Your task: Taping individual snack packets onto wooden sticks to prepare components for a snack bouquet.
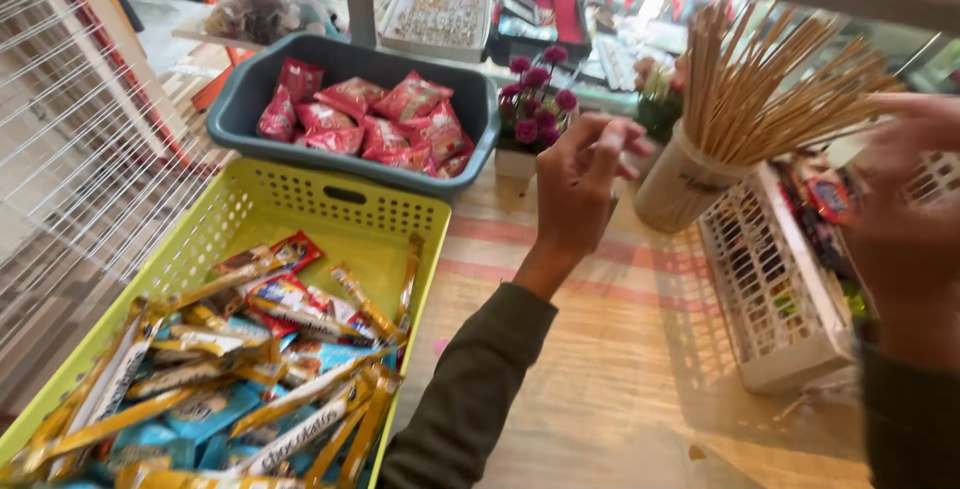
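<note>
We see the left hand (585, 174), fingers curled and empty, raised beside the white cup of thin wooden skewers (770, 89) near the counter's far edge; the blurred right hand (905, 199), grip indiscernible, touches their tips. Steadying the cup would help.

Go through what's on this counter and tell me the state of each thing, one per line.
Left hand: raised, fingers curled, holding nothing visible.
Right hand: blurred, by the skewers; grip unclear.
Skewer cup: upright, packed with wooden skewers.
Yellow basket: part filled with long snack packets.
Grey tub: holds red packets.
White basket: holds wrapped sweets.
</note>
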